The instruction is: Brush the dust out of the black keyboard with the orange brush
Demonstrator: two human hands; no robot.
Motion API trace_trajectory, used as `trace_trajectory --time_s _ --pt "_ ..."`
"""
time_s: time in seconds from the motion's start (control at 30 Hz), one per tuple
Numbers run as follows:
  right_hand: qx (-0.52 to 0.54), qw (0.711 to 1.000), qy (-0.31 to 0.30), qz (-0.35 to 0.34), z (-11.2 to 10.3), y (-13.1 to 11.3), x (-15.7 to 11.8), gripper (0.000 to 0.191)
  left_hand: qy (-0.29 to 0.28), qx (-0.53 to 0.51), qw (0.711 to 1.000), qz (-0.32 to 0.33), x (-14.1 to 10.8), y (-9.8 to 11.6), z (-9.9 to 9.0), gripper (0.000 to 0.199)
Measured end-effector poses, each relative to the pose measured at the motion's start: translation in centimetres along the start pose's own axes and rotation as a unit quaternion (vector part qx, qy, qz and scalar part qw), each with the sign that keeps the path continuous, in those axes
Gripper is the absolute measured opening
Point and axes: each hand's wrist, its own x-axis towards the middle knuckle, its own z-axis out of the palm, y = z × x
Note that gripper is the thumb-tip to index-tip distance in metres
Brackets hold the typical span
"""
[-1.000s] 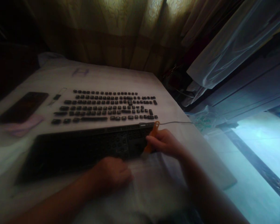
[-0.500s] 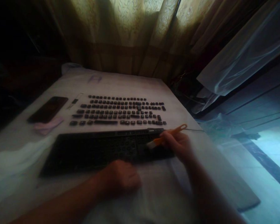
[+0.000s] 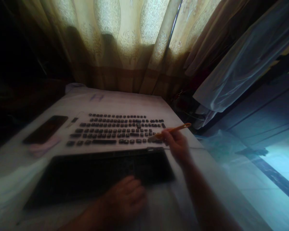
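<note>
Toward the table's right edge, the right hand pinches 1 orange brush beyond the keyboard; the blurred left hand overlaps its near side, grip unclear.

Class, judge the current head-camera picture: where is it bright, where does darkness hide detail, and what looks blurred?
Head view: bright through the upper curtain and on the floor at right; dark over the keyboard, hiding its detail; left hand blurred.
</note>
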Motion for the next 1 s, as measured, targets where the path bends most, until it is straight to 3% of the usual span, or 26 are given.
trace_trajectory --time_s 0.17,0.4,0.63,1.0 --pt "-0.005 0.999 -0.013 0.043 0.7 2.5 -0.7 0.031 0.024 0.017 1.000 -0.010 1.6 0.2 1.1 0.020" --pt "-0.054 0.996 0.003 0.074 -0.5 4.3 -2.6 0.025 0.020 -0.014 1.000 -0.018 2.4 -0.1 2.7 0.021" --pt "-0.077 0.995 -0.049 0.039 -0.7 3.8 -3.0 0.011 0.009 -0.032 0.999 -0.022 1.2 -0.2 3.8 0.020" --pt "-0.120 0.987 -0.099 -0.045 -0.8 3.5 -3.0 0.006 0.017 -0.059 0.998 -0.032 1.1 -0.4 4.0 0.020"
